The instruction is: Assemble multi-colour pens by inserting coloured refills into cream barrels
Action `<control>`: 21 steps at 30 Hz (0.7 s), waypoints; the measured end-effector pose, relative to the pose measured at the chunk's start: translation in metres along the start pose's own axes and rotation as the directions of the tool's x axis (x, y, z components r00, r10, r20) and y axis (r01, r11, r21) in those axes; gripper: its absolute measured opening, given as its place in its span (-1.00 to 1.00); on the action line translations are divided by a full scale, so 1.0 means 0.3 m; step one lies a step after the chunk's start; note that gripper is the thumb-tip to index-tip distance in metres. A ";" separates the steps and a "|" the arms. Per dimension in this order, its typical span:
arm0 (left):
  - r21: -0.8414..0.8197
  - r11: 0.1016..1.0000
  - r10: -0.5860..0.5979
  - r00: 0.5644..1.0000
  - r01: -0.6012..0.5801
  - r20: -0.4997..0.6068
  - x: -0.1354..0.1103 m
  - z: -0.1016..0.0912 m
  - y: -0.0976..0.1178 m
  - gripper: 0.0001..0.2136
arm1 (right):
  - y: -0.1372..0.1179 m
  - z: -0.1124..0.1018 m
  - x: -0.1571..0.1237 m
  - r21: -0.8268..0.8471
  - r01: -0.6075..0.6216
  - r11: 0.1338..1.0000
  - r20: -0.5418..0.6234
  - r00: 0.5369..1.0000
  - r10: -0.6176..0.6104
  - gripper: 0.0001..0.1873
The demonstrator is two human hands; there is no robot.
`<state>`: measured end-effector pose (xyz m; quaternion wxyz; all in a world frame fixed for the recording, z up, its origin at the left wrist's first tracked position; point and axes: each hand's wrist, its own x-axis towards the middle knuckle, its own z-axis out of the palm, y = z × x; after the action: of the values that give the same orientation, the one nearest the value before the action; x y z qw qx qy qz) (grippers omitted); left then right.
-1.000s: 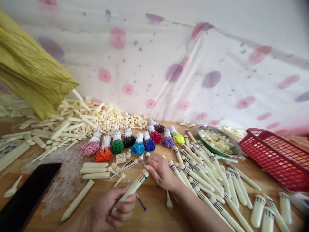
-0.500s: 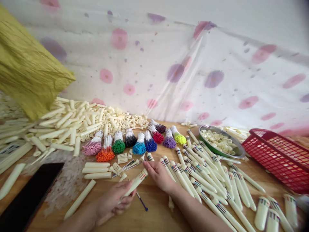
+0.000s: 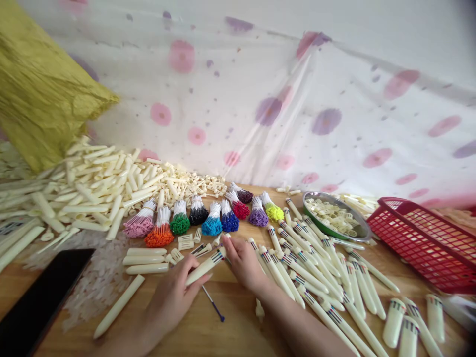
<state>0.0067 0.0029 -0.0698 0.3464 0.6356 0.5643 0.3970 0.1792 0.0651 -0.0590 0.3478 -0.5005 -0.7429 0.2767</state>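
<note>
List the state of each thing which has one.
Held pen, tilted, in left hand
Right hand, fingers curled, grip unclear
Phone, screen dark
Bowl, holding cream parts
Red basket, contents unclear
Yellow sack, crumpled
Blue refill, lying loose
Refills, bunched by colour
Other pens, lying loose

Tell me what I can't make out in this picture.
All in the head view:
Lower end of the pen: hidden by the left hand.
What, if anything, the right hand pinches: the hand itself hides it.
Near end of the phone: cut off by the left and bottom edges.
Full extent of the yellow sack: cut off by the left and top edges.
</note>
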 end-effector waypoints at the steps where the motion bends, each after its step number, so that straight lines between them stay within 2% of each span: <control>1: -0.008 1.000 -0.022 1.000 0.022 0.017 0.000 -0.005 0.010 -0.83 | -0.001 -0.006 0.002 -0.002 0.010 1.000 -0.023 1.000 -0.010 -0.50; 3: -0.052 0.994 -0.091 0.992 0.095 0.088 0.001 -0.016 0.026 -0.82 | -0.002 -0.019 0.004 -0.010 0.021 1.000 -0.076 0.997 -0.022 -0.51; 5: -0.096 0.974 -0.187 0.965 0.207 0.185 0.004 -0.029 0.033 -0.71 | 0.000 -0.030 0.006 -0.019 0.021 1.000 -0.125 0.992 -0.023 -0.51; 7: -0.118 0.955 -0.245 0.947 0.273 0.210 0.008 -0.041 0.033 -0.63 | 0.006 -0.034 0.008 -0.026 0.011 1.000 -0.157 0.987 -0.015 -0.51; 11: -0.069 0.981 -0.176 0.981 0.182 0.082 0.008 -0.052 0.031 -0.78 | 0.025 -0.017 0.010 -0.027 -0.027 0.999 -0.144 0.989 0.023 -0.48; 14: -0.034 0.989 -0.146 0.989 0.147 0.030 0.001 -0.051 0.037 -0.78 | 0.041 -0.001 0.009 -0.021 -0.060 0.998 -0.110 0.992 0.057 -0.46; 21: 0.036 0.989 -0.145 0.989 0.144 0.024 -0.004 -0.051 0.036 -0.81 | 0.058 0.003 0.010 0.014 -0.088 0.996 -0.074 0.993 0.088 -0.47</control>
<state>-0.0022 0.0002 -0.0535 0.3709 0.6039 0.6110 0.3528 0.1875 0.0738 -0.0720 0.3654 -0.5409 -0.7052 0.2768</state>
